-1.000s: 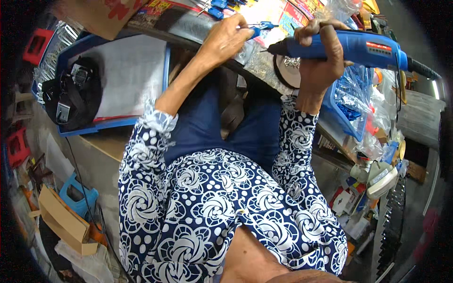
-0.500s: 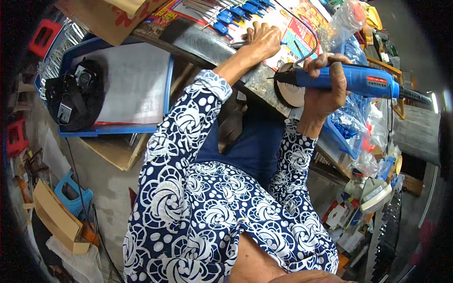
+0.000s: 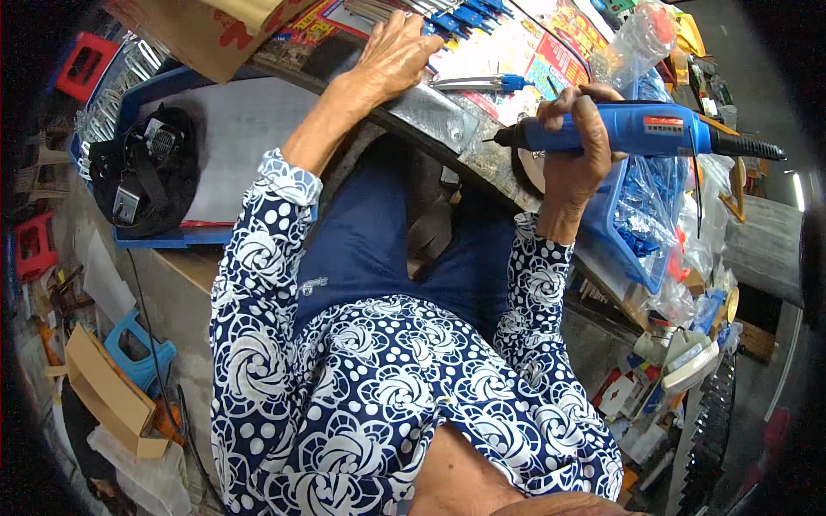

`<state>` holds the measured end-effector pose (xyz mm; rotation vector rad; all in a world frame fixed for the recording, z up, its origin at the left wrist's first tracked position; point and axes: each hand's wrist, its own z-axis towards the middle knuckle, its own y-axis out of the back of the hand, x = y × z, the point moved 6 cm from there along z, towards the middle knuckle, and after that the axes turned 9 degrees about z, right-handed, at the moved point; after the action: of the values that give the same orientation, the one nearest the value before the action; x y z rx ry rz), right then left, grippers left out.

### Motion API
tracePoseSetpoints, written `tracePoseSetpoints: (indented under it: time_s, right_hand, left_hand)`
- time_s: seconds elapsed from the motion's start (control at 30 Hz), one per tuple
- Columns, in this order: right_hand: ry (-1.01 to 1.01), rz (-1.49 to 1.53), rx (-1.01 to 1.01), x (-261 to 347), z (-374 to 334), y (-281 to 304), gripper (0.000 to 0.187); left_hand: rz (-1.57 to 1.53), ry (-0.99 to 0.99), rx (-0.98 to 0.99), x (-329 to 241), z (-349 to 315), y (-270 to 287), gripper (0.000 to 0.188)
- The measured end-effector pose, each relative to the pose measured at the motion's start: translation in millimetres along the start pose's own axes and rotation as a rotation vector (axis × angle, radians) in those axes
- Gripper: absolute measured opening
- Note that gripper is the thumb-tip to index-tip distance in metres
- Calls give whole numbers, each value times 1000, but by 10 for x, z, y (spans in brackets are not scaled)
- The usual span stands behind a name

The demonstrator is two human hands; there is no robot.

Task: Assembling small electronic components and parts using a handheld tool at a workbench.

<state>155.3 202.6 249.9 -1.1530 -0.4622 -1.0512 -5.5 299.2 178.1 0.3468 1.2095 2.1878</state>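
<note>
My right hand (image 3: 581, 129) is wrapped round a blue electric screwdriver (image 3: 645, 129), held level with its thin bit pointing left over the bench edge. At the far side of the bench, my left hand (image 3: 396, 56) reaches over a pile of silver metal pieces with blue plastic ends (image 3: 469, 15). Its fingers are bent and slightly apart, and the fingertips are at the pile's near side. I cannot tell whether they touch a piece. One silver piece with a blue end (image 3: 482, 83) lies on the printed sheet (image 3: 516, 52) between my hands.
Left of the bench, a blue tray (image 3: 215, 232) holds white sheets and a black strapped device (image 3: 142, 172). A cardboard box (image 3: 215, 34) stands at the far left. On the right, a blue bin (image 3: 632, 258) holds bagged blue parts. A metal plate (image 3: 439, 116) lies along the bench edge.
My left hand has moved left and away to the pile, leaving a silver piece with a blue end on the sheet. The screwdriver in my right hand has shifted slightly left.
</note>
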Motion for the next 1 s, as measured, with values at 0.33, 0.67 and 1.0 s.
tracePoseSetpoints:
  time_s: [0.33, 0.67, 1.0]
  right_hand:
    - [56, 57, -32, -13, -29, -116, 24]
    - [63, 61, 12, -113, -73, -117, 25]
    - [30, 93, -49, -148, -127, -15, 23]
  left_hand:
    - [-176, -10, -116, 127, 122, 97, 14]
    - [-59, -119, 179, 54, 181, -109, 23]
    - [-53, -256, 194, 34, 128, -286, 14]
